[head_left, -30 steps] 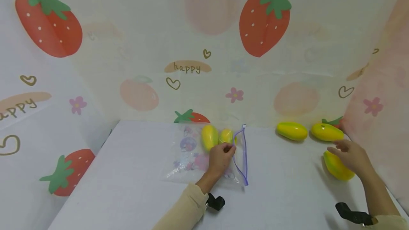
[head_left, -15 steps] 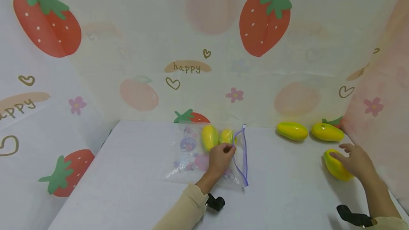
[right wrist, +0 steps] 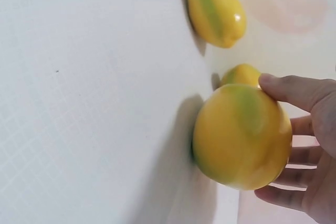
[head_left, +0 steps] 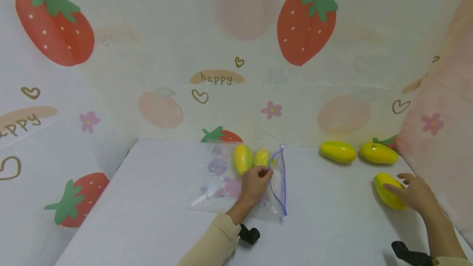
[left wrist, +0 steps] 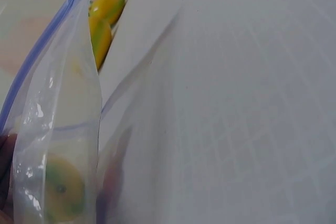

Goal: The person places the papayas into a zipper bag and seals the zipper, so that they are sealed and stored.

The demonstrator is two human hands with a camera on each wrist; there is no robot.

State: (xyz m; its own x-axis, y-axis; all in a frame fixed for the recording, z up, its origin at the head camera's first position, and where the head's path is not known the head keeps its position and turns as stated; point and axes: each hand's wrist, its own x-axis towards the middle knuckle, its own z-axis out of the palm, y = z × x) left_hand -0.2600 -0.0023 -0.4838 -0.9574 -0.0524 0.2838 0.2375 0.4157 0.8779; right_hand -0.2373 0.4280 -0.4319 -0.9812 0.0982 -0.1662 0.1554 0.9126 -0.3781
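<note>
A pale cloth (head_left: 166, 44) printed with strawberries stands behind a white table (head_left: 129, 192). In the head view, the left hand (head_left: 255, 184) pinches the bag (head_left: 218, 198) near its purple zip (head_left: 283, 184), mouth parted; two bagged fruits (head_left: 242, 159) lie inside. The right hand (head_left: 417, 194) spreads wide around the near fruit (head_left: 386, 194), in front of two back fruits (head_left: 338, 152). "Happy" (head_left: 217, 78) reads clearly on the cloth; at left the frame edge cuts it to "appy". I can make out no brand on the bag.

In the left wrist view, the zip side rises off the table; keeping that pinch light but steady should serve best.

In the right wrist view, the thumb overlaps the near fruit's edge; firm contact I cannot tell. Closing thumb and fingers evenly around its widest part should stop the smooth skin slipping.
</note>
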